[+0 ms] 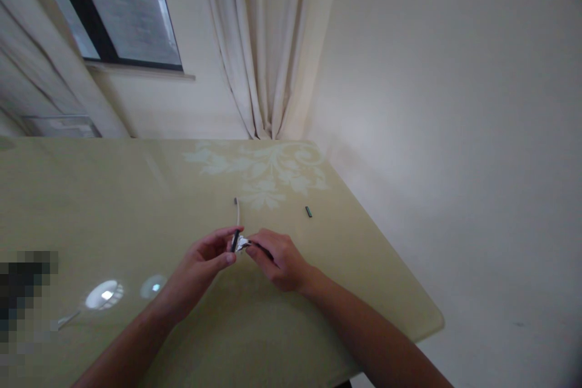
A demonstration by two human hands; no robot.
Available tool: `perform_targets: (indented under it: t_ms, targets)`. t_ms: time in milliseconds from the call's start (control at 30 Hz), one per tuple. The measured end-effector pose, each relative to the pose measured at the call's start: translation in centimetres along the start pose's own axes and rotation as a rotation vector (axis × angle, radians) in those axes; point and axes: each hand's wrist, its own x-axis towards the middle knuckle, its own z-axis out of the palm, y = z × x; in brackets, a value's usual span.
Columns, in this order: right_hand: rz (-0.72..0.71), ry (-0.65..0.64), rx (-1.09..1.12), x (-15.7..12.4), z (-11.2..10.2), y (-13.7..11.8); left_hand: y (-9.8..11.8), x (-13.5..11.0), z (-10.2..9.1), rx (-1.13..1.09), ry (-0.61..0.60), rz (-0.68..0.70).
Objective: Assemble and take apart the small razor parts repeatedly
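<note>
Slim black bar [235,241]: pinched by left hand [207,259], presumably for steadiness. Dark slender object [264,250], identity unclear: gripped by right hand [282,260], beside crumpled silvery piece [243,243].

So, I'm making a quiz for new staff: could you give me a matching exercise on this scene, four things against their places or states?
1. Left hand
2. Small dark piece
3. Silvery piece
4. Curtains

A. Shiny, between the black bar and the right hand
B. Cream, hanging
C. Holding the black bar
D. On the table, untouched

Pairs: 1-C, 2-D, 3-A, 4-B
</note>
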Motion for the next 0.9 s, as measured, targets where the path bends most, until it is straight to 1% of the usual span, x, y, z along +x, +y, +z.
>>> perform_targets:
  t_ms: [233,567,900]
  targets:
    - [0.016,-0.002,-0.012,0.05,-0.08,-0.26,-0.14,-0.03,-0.06,0.047,-0.022,0.022]
    - [-0.002,-0.012,-0.030,0.04,-0.23,-0.36,-0.08,-0.14,-0.01,0.054,-0.025,0.048]
    - [-0.003,-0.049,-0.019,0.11,-0.39,-0.24,0.32,-0.18,0.09,0.155,0.027,0.078]
